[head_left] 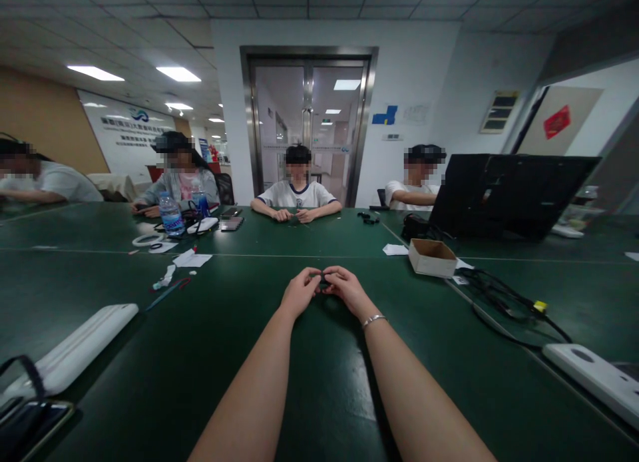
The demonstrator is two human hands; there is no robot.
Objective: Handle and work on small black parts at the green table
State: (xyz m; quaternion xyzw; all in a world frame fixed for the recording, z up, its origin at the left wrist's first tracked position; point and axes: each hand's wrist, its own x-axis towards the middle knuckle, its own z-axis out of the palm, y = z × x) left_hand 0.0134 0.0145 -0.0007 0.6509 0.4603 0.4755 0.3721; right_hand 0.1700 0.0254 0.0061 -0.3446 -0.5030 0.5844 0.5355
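Observation:
Both of my hands meet over the green table [324, 355], straight ahead of me. Between the fingertips is a small dark object [323, 279], mostly covered and too small to name. My left hand [300, 293] pinches it from the left, with fingers curled and thumb close in. From the right, my right hand [348, 290] closes on the same object, and a silver bracelet [374, 320] circles that wrist. The fingertips of the two hands almost touch.
An open cardboard box [432, 258] and black cables [504, 302] lie to the right, before a monitor [509, 196] and near a white power strip [594, 375]. At left are a white case [82, 345], a phone [34, 429] and a water bottle [171, 216]. Several people sit across the table.

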